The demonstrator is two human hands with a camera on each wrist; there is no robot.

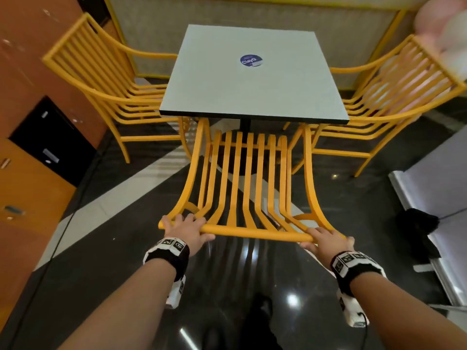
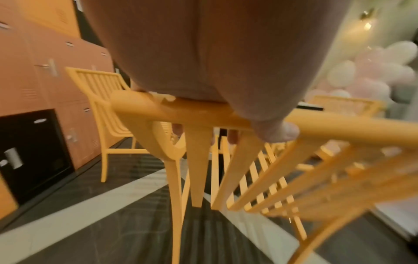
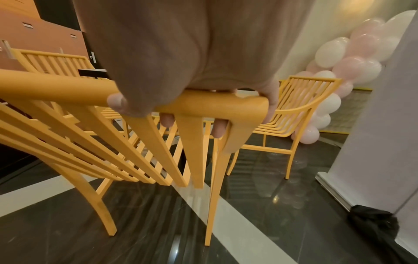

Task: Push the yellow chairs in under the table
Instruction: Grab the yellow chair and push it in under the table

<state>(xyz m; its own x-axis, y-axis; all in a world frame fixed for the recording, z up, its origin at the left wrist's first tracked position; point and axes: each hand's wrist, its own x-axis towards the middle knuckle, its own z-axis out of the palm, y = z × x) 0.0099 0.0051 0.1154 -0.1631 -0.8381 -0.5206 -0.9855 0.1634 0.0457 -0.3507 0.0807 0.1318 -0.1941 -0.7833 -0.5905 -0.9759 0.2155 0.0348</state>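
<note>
A yellow slatted chair [image 1: 249, 183] stands right in front of me, its seat partly under the near edge of the grey square table [image 1: 252, 79]. My left hand [image 1: 188, 227] grips the left end of the chair's top rail [image 2: 203, 112], fingers curled over it and thumb underneath. My right hand [image 1: 326, 239] grips the rail's right end [image 3: 217, 105] the same way. A second yellow chair [image 1: 106, 87] stands at the table's left side and a third [image 1: 394, 97] at its right side, both with their seats partly under the tabletop.
Orange and black lockers [image 1: 38, 152] line the left wall. A white pillar [image 3: 373, 142] with a black bag [image 1: 419, 223] at its foot stands on the right. Pink and white balloons [image 3: 346, 59] hang behind the right chair. The floor [image 1: 126, 223] is glossy black with white bands.
</note>
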